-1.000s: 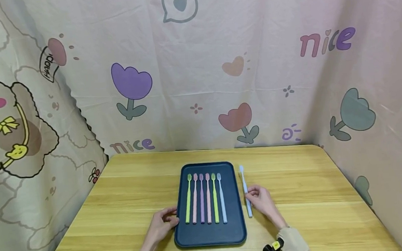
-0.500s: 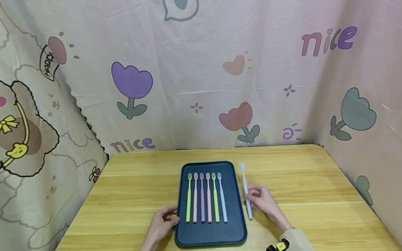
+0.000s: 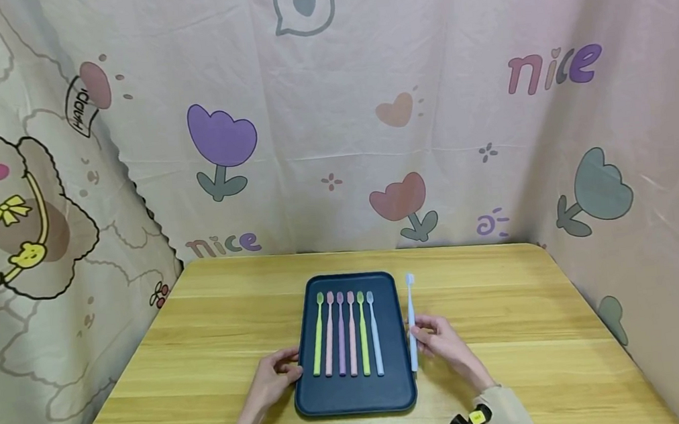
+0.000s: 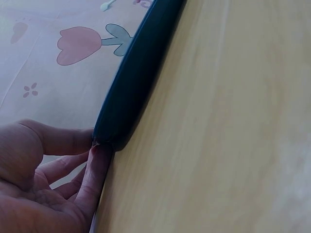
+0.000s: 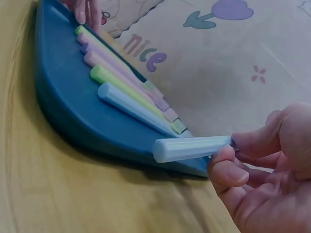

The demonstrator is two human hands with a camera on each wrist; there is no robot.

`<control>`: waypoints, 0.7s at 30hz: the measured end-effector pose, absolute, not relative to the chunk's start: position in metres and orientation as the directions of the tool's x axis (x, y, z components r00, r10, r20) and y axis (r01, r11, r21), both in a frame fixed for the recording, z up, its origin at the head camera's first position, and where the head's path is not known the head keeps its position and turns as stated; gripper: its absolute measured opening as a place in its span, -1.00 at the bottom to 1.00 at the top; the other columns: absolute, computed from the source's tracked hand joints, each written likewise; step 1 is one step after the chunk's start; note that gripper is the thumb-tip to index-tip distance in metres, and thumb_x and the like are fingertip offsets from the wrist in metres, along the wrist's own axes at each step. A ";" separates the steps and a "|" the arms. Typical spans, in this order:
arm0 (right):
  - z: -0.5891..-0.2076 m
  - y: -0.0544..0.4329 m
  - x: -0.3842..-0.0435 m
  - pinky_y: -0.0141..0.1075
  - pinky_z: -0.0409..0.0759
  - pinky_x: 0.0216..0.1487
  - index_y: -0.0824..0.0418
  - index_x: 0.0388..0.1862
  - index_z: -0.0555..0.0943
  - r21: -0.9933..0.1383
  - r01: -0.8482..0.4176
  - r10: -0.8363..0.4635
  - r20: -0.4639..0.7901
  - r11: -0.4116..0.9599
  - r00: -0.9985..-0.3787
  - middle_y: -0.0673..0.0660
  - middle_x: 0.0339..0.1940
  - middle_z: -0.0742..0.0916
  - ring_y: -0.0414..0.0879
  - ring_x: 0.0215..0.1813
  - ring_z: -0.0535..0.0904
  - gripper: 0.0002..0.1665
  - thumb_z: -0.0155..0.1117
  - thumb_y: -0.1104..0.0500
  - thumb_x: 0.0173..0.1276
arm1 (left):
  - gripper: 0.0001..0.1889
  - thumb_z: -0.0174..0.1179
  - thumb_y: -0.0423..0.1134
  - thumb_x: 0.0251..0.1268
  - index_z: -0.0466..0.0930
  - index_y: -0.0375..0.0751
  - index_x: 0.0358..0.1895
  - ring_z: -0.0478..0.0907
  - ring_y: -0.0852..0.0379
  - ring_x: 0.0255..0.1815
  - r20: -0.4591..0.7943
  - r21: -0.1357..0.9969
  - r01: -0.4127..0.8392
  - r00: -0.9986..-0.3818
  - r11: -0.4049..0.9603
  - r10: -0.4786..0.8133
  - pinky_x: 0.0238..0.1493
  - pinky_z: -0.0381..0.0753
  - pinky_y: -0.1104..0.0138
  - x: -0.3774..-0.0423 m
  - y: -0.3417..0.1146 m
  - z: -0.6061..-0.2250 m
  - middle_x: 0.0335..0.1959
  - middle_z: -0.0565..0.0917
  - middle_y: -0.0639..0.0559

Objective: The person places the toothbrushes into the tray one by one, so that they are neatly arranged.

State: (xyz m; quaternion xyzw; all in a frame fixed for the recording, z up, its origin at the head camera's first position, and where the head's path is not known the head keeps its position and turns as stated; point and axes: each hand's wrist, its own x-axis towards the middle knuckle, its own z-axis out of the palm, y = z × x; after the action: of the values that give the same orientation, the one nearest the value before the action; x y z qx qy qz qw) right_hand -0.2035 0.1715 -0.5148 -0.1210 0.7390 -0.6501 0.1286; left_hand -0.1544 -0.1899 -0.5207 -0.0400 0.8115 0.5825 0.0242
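My right hand [image 3: 443, 341] pinches a light blue toothbrush [image 3: 410, 303] between thumb and fingers, bristle head pointing away. In the head view it overlaps the right rim of a dark blue tray [image 3: 356, 396]; in the right wrist view its handle end [image 5: 189, 148] is raised near the tray's side. My left hand [image 3: 274, 378] holds the tray's left edge, with thumb and a finger at the rim in the left wrist view. Several toothbrushes lie side by side in the tray: green, pink, a purple one [image 3: 341, 340], and, rightmost, another light blue one [image 3: 376, 337].
The tray rests on a light wood-grain table [image 3: 220, 303]. A patterned cloth [image 3: 321, 139] hangs behind the table and along both sides. A black device with a yellow patch [image 3: 470, 423] is at the right sleeve.
The right hand has lifted the light blue toothbrush and shifted it left, from the table beside the tray to the tray's right rim. The left hand and the tray stay put.
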 end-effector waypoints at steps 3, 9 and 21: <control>-0.512 0.170 -0.203 -0.49 0.32 -0.54 0.68 0.23 0.39 -0.992 -0.031 -0.371 -0.016 0.120 -0.929 0.02 -0.35 0.57 -0.33 -0.53 0.42 -0.56 0.02 0.38 0.49 | -0.56 0.30 -0.56 0.14 0.57 -0.56 0.14 0.55 0.23 -0.34 -0.086 0.944 -0.094 -0.996 0.317 -0.039 -0.31 0.51 0.47 -0.154 -0.190 -0.521 -0.03 0.70 -0.35; -0.510 0.162 -0.202 -0.46 0.46 -0.46 0.69 0.13 0.46 -0.986 -0.056 -0.337 0.000 0.156 -0.941 0.13 -0.32 0.65 -0.31 -0.47 0.49 -0.58 0.16 0.36 0.43 | -0.56 0.30 -0.56 0.14 0.58 -0.55 0.14 0.55 0.23 -0.34 -0.091 0.943 -0.100 -0.995 0.316 -0.044 -0.31 0.51 0.47 -0.154 -0.189 -0.520 -0.03 0.71 -0.34; -0.514 0.142 -0.204 -0.37 0.62 -0.47 0.52 -0.17 0.59 -0.963 -0.049 -0.215 -0.009 0.266 -0.977 0.16 -0.48 0.73 -0.20 -0.50 0.58 -0.71 0.38 0.29 0.28 | -0.56 0.29 -0.57 0.15 0.58 -0.55 0.15 0.55 0.20 -0.33 -0.097 0.942 -0.107 -0.994 0.317 -0.048 -0.31 0.51 0.48 -0.154 -0.189 -0.521 -0.03 0.70 -0.33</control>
State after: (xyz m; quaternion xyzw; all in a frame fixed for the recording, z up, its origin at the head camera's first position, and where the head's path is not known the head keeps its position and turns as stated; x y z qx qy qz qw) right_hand -0.2038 0.1416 -0.5137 -0.0834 0.7925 -0.6001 0.0691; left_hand -0.1542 -0.1888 -0.5209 -0.0478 0.8112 0.5823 0.0257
